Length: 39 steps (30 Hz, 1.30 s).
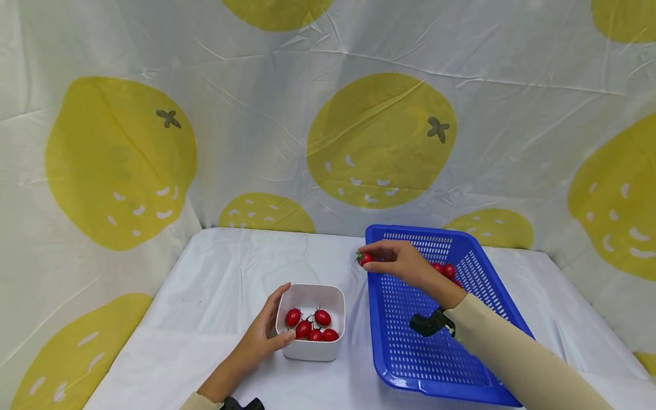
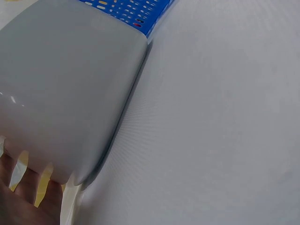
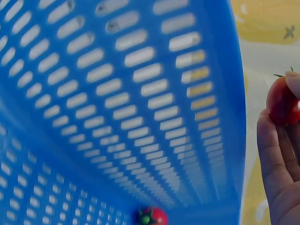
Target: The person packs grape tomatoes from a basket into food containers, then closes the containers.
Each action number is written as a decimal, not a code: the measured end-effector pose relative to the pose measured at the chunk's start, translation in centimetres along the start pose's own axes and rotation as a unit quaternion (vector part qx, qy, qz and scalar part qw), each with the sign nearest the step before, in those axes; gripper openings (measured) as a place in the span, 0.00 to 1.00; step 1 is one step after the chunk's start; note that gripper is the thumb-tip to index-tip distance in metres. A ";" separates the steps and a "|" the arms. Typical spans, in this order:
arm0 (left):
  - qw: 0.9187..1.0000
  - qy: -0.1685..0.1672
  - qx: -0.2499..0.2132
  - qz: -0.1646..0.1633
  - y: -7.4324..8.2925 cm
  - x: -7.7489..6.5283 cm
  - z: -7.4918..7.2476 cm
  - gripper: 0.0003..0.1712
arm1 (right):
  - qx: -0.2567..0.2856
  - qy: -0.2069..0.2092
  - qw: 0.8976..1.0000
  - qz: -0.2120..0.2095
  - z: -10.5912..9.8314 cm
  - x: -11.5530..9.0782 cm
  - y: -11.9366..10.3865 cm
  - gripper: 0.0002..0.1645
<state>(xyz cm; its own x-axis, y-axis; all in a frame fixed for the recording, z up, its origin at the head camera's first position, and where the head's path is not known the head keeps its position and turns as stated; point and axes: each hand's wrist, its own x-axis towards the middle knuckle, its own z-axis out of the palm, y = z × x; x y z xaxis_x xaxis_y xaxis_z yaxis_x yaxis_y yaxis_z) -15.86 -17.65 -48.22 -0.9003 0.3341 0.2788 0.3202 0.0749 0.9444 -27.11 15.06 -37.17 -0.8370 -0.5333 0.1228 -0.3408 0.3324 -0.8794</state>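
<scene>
My right hand pinches a cherry tomato with a green stem over the left rim of a blue plastic basket. In the right wrist view the same tomato sits between thumb and fingers, above the basket's slotted wall. My left hand holds a white square container at its left side, thumb at the near rim and fingers along the far left corner. Several red cherry tomatoes lie in the container. The left wrist view shows the fingers against its outer wall.
Several more tomatoes lie in the far part of the basket, partly hidden by the right forearm. White cloth covers the table. Behind hangs a curtain printed with big yellow lemons. The basket stands a little right of the container.
</scene>
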 end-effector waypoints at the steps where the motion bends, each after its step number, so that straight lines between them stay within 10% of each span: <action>1: 1.000 0.000 -0.001 -0.001 0.0 0.0 0.0 0.48 | 0.001 -0.002 1.000 -0.002 0.2 0.1 -0.1 0.23; 39: 1.000 -0.001 0.005 0.003 -0.2 -0.1 0.0 0.48 | 0.060 -0.143 0.987 -0.044 5.5 -0.2 -1.7 0.21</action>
<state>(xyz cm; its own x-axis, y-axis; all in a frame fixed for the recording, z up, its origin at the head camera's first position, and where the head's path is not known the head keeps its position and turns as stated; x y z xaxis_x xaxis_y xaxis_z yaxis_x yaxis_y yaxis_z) -15.83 -17.68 -48.42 -0.8976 0.3367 0.2845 0.3291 0.0826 0.9407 -23.99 10.29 -38.25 -0.6457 -0.7592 0.0815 -0.3399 0.1902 -0.9210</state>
